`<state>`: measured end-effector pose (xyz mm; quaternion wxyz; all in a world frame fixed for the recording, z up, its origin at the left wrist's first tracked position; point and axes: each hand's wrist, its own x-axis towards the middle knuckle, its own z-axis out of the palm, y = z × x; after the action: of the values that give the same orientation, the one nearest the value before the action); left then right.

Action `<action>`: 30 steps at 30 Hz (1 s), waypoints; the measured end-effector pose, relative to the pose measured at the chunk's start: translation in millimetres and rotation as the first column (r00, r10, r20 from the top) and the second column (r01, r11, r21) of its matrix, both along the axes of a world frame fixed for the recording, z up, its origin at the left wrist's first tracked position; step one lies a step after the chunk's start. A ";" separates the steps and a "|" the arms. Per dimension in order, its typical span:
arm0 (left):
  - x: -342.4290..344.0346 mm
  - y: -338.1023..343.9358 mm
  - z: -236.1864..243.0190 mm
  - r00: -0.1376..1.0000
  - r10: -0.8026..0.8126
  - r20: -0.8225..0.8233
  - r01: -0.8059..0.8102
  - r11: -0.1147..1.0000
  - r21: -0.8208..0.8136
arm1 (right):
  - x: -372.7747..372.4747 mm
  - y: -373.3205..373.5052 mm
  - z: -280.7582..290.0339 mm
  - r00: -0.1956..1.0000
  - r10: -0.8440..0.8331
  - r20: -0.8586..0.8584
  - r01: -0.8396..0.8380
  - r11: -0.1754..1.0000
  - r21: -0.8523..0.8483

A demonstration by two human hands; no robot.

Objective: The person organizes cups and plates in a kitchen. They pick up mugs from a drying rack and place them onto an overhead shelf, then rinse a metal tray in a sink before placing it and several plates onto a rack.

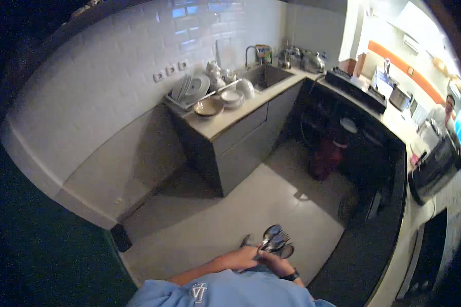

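Note:
A bunch of metal cutlery stands out in front of my body, several spoons [272, 231] and a fork [285, 237] with their heads pointing away from me. My left hand [244, 257] and my right hand [276, 263] meet around the handles, both closed, which hides the lower ends. A dark band circles my right wrist. Just beyond my left hand is a small greyish shape [247, 240] that I cannot make out.
Ahead, a counter [210, 128] holds a dish rack with plates [195, 88], a bowl [208, 107] and a sink [266, 77]. A dark stove [356, 89] and a black appliance [435, 169] line the right counter. A red bin [329, 156] stands below. Another person [445, 112] is far right.

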<state>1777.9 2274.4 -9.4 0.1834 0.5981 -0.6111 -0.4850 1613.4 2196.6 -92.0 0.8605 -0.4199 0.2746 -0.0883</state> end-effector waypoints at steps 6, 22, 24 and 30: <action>105.6 -98.4 -1.3 0.925 0.350 0.146 -0.353 0.935 -0.007 | 137.1 -125.5 18.0 0.991 0.114 0.071 -0.125 0.977 0.172; 432.6 -285.5 36.7 0.491 0.856 0.164 -0.785 0.516 -0.344 | 457.0 -342.0 82.9 0.985 0.103 0.138 -0.078 0.982 -0.173; 468.5 -300.1 37.2 0.500 0.841 0.206 -0.780 0.541 -0.316 | 490.4 -361.0 78.2 0.985 0.171 0.025 -0.161 0.963 -0.214; 542.7 -340.3 13.6 0.501 0.790 0.352 -0.768 0.594 -0.240 | 577.4 -408.3 65.3 0.989 0.150 0.001 -0.129 0.852 -0.508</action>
<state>2320.6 1934.1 4.1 0.2601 0.8932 -0.3127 -0.1920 2190.9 1788.3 -26.8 0.7295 -0.6481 0.1929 -0.1033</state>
